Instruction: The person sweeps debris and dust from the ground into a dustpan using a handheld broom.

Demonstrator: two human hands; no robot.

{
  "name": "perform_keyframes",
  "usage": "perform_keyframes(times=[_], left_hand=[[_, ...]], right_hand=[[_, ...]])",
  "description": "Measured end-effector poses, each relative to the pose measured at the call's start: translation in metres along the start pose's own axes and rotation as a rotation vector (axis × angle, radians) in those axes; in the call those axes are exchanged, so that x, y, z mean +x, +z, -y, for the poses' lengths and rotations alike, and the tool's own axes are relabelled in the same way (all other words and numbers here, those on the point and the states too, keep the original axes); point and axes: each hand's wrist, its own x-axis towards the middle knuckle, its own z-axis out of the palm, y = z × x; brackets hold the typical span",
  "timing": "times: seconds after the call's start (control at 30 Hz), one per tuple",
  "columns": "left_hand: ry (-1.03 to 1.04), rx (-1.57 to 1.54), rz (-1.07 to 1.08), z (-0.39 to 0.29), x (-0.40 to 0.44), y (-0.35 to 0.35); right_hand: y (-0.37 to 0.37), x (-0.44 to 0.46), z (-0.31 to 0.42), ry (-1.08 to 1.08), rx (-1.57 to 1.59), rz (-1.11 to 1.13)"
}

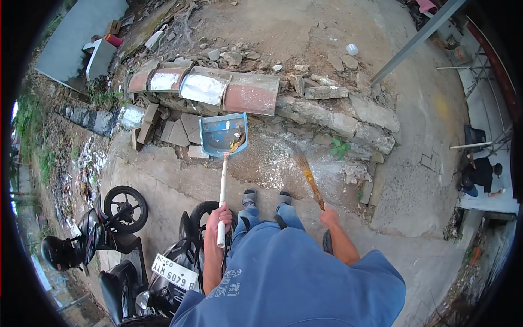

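Note:
My left hand (219, 217) is wrapped round the white pole of a blue dustpan (218, 136). The pan rests near the low stone edge, with some brown and yellow debris at its right side. In my right hand (329, 217) is the upper end of a broom (311, 182) with an orange-brown bound handle. Its bristles point up and left toward ground strewn with white bits, to the right of the dustpan and apart from it.
Curved tiles (251, 94) and loose stones line the low wall (327, 115) ahead. Parked motorbikes (173, 271) stand at my left. A metal pole (417, 43) rises at the upper right; a person (480, 173) in dark clothes is at the far right.

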Motion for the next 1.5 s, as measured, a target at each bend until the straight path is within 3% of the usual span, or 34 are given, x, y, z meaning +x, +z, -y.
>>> perform_keyframes(times=[0.13,0.27,0.4,0.57,0.67,0.83,0.93,1.07,1.37,1.5], left_hand=[[0.037,-0.004,-0.013,0.004,0.002,0.005],[0.046,0.029,0.004,0.006,0.002,0.011],[0.019,0.022,0.037,0.007,-0.001,0.015],[0.038,0.045,0.011,0.008,-0.007,0.021],[0.038,0.050,0.003,0.005,-0.006,0.018],[0.043,0.009,0.010,0.004,-0.006,0.013],[0.018,0.003,0.040,0.004,-0.005,0.013],[0.003,-0.030,0.058,0.004,-0.012,0.012],[0.069,0.034,0.010,0.001,-0.027,0.007],[0.063,0.060,-0.024,-0.007,-0.033,-0.001]], right_hand=[[-0.014,-0.039,0.002,-0.072,0.036,-0.096],[-0.032,-0.014,0.044,-0.123,0.027,-0.148],[-0.025,0.001,0.085,-0.135,-0.023,-0.018],[0.014,0.032,0.079,-0.156,-0.042,0.101],[0.008,0.011,0.052,-0.249,0.043,0.002],[-0.003,-0.031,0.046,-0.081,0.202,-0.078],[-0.002,-0.003,0.064,-0.058,0.305,-0.067],[-0.001,-0.014,0.098,-0.024,0.336,-0.120],[0.027,-0.040,0.100,-0.133,0.196,0.056],[0.037,-0.053,0.093,0.012,0.295,0.011]])
